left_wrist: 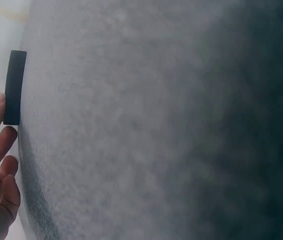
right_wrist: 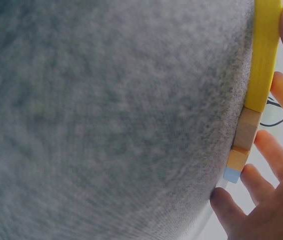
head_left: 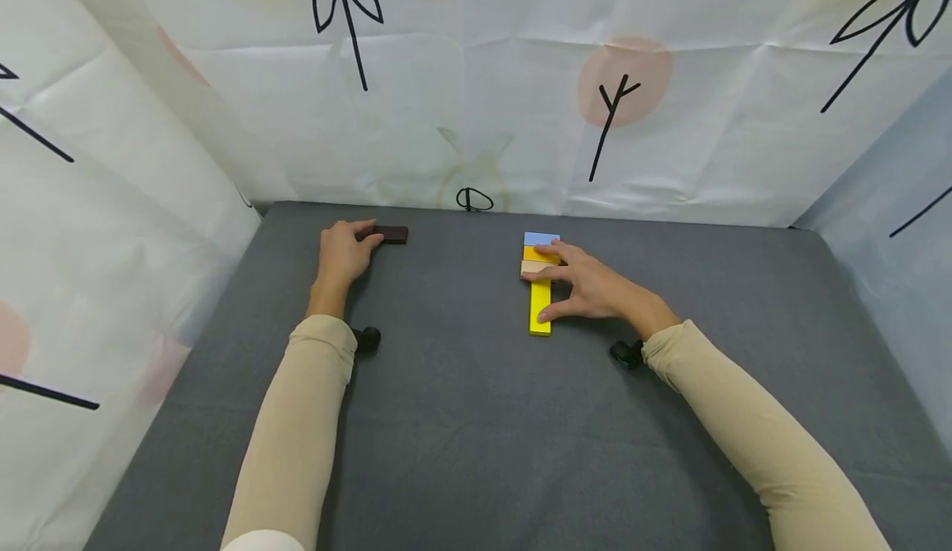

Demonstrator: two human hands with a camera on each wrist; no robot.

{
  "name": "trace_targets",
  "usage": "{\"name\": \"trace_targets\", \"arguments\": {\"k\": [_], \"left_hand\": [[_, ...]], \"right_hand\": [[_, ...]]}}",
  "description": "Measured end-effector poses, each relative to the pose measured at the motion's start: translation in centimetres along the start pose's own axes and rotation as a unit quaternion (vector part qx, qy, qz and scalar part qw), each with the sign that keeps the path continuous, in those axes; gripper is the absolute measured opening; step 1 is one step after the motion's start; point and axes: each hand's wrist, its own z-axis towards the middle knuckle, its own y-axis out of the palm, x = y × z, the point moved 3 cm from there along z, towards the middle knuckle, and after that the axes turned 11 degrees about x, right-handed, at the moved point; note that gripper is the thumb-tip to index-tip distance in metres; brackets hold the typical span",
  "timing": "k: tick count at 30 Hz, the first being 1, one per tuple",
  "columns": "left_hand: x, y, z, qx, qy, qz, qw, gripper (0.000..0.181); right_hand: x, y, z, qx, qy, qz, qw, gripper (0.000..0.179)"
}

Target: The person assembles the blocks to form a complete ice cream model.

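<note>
A dark brown block (head_left: pixel 392 235) lies flat near the back edge of the table. My left hand (head_left: pixel 344 252) pinches its left end between thumb and finger; in the left wrist view, the dark block (left_wrist: pixel 15 87) stands out past the fingertips. Further right, a column of blocks runs toward me: a light blue block (head_left: pixel 537 239), an orange block (head_left: pixel 532 253), a beige block (head_left: pixel 530 268) and a long yellow block (head_left: pixel 540 307). Over it my right hand (head_left: pixel 591 285) is spread, fingertips on the upper blocks and thumb at the yellow one's right side.
A grey cloth covers the table (head_left: pixel 461 419). White patterned fabric (head_left: pixel 476 105) hangs right behind its back edge, with more at the left and right sides. Black wrist cameras stick out beside both sleeves.
</note>
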Motion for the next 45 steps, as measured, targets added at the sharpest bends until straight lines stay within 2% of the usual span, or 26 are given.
{"name": "trace_targets", "arguments": {"k": [5, 17, 22, 32, 45], "left_hand": [[0.5, 0.3, -0.1, -0.006, -0.010, -0.004, 0.9999, 0.043], [2.2, 2.2, 0.0, -0.002, -0.064, -0.068, 0.9956, 0.038], [3.5, 3.1, -0.2, -0.009, -0.070, -0.084, 0.9940, 0.036], [6.3, 5.0, -0.4, -0.016, -0.075, -0.089, 0.9931, 0.033], [9.5, 7.6, -0.9, -0.033, -0.083, -0.106, 0.9904, 0.029]], "right_hand": [[0.1, 0.1, 0.0, 0.001, -0.003, 0.002, 1.0000, 0.071], [0.1, 0.2, -0.1, 0.007, -0.003, 0.015, 0.9999, 0.070], [0.0, 0.1, -0.1, 0.005, 0.002, 0.023, 0.9997, 0.070], [-0.2, 0.1, -0.2, -0.009, 0.019, 0.027, 0.9994, 0.071], [-0.1, 0.2, -0.3, -0.011, 0.018, 0.031, 0.9993, 0.071]]}}
